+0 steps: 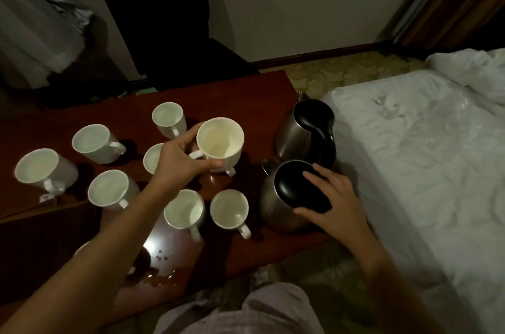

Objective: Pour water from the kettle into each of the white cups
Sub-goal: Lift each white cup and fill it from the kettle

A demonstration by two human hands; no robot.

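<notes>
My left hand [179, 160] grips a white cup [220, 142] by its side and handle, lifted above the dark red table [246, 93]. Several more white cups stand on the table, among them one at the far left [38, 170] and one near the front [229, 209]. A steel kettle with a black lid [289, 197] stands at the table's right edge. My right hand [334, 197] rests on its lid and handle, fingers spread and lightly curved. A second steel kettle [306, 134] stands behind it.
Spilled water [158, 279] pools on the table's near edge. A bed with white sheets [423, 156] runs along the right side, close to the kettles. A dark chair [196, 60] stands behind the table. My lap [240, 312] is below.
</notes>
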